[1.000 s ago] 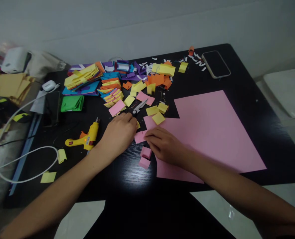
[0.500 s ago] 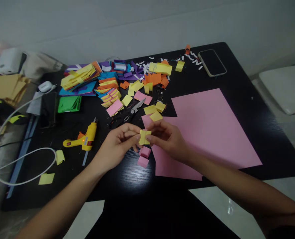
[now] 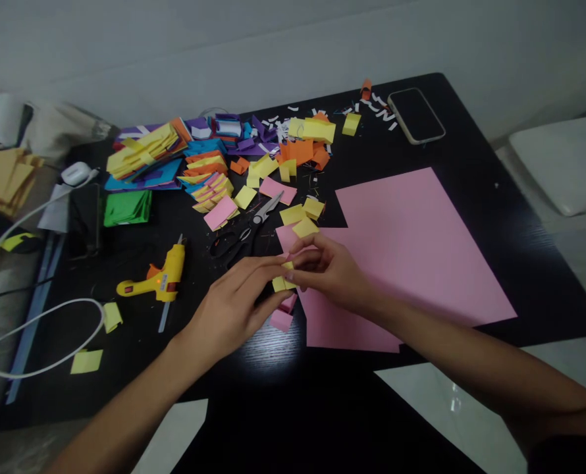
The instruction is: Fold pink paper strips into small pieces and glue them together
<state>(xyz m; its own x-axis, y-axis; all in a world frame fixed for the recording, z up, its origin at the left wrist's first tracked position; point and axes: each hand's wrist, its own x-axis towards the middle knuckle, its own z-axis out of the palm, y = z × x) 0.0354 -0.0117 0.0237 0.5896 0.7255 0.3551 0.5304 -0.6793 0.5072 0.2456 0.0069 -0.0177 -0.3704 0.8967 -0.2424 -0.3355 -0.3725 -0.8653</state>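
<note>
A small folded yellow paper (image 3: 282, 283) is held between my two hands near the middle of the table. My left hand (image 3: 241, 303) has its fingers over the paper's left and upper side, with the thumb below. From the right, my right hand (image 3: 325, 270) pinches the same paper between thumb and fingers. Just under my hands lie folded pink pieces (image 3: 282, 320), partly covered. Beyond them are loose yellow pieces (image 3: 305, 228) and black-handled scissors (image 3: 246, 234). A large pink sheet (image 3: 411, 243) lies under and beyond my right hand.
To the left lie a yellow glue gun (image 3: 169, 273) and a looping white cable (image 3: 41, 306). Stacks of folded coloured paper (image 3: 145, 155) and green paper (image 3: 128, 208) lie behind. A phone (image 3: 416, 115) rests at the back right of the black table (image 3: 534, 263).
My left fingers have straightened and moved across the top of the yellow paper, which is now more covered and tilted. The whole view has shifted slightly.
</note>
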